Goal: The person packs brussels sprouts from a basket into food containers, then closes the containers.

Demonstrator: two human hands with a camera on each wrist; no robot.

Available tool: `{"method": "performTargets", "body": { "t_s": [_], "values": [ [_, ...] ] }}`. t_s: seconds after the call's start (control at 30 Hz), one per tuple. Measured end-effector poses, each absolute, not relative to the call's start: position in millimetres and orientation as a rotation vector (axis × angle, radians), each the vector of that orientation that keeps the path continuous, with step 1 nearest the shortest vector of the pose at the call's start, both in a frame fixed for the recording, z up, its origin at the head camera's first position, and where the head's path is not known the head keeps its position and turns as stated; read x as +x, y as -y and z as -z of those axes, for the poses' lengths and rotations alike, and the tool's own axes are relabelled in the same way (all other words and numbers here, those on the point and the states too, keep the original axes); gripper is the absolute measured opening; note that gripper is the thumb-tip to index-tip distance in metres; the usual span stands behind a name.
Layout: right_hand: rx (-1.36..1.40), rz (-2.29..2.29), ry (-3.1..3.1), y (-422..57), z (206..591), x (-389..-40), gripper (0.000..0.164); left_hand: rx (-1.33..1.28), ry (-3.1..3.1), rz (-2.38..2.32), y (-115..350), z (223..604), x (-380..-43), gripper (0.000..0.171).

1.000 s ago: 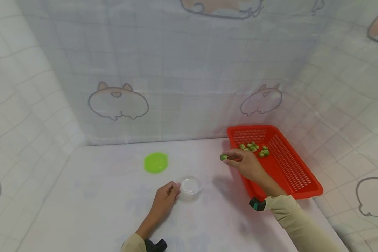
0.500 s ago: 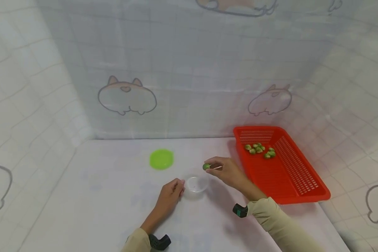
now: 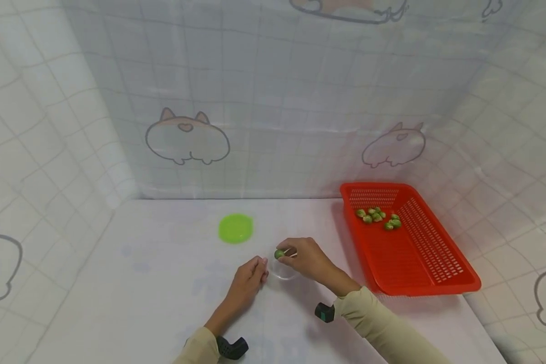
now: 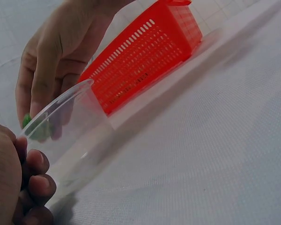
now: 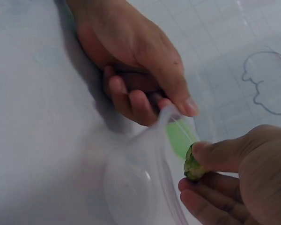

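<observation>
A clear plastic bowl (image 3: pixel 284 272) stands on the white table in front of me. My left hand (image 3: pixel 246 281) pinches its rim between thumb and curled fingers, as the right wrist view also shows. Over the bowl's mouth, my right hand (image 3: pixel 307 258) holds a Brussels sprout (image 3: pixel 279 254) between thumb and fingertips. In the right wrist view the sprout (image 5: pixel 193 165) is at the rim, green with a paler cut side. Several more Brussels sprouts (image 3: pixel 376 216) lie at the far end of a red plastic basket (image 3: pixel 429 237) to the right.
A bright green round lid (image 3: pixel 235 228) lies flat on the table behind the bowl. The red basket's near left wall is beside my right forearm. A patterned white sheet (image 3: pixel 273 126) rises behind the table and on both sides.
My right hand has carried the Brussels sprout leftward from beside the red basket to over the clear bowl. The left hand keeps its hold on the rim. The head view has shifted slightly.
</observation>
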State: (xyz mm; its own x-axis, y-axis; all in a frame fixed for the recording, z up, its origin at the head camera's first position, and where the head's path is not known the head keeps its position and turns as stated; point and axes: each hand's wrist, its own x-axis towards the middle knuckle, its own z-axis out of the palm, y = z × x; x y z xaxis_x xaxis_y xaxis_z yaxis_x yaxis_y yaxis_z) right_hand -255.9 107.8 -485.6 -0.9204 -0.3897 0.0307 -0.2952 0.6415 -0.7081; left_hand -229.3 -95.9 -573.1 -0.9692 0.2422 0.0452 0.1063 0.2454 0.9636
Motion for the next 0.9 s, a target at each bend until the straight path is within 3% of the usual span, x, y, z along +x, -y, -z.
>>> {"method": "performTargets", "body": {
  "t_s": [0.23, 0.47, 0.9],
  "values": [
    [-0.535, 1.091, -2.745, -96.8, 494.4, -254.4, 0.022, 0.307, -2.348, -1.871, 94.3, 573.2, -229.0, 0.039],
    [-0.532, 1.063, -2.759, -88.8, 498.5, -256.2, 0.018, 0.287, -2.320, -1.907, 93.9, 540.6, -218.9, 0.029],
    [-0.563, 0.859, -2.890, -82.0, 505.0, -252.4, 0.014, 0.330, -2.352, -1.919, 95.1, 573.5, -228.0, 0.035]
  ]
}}
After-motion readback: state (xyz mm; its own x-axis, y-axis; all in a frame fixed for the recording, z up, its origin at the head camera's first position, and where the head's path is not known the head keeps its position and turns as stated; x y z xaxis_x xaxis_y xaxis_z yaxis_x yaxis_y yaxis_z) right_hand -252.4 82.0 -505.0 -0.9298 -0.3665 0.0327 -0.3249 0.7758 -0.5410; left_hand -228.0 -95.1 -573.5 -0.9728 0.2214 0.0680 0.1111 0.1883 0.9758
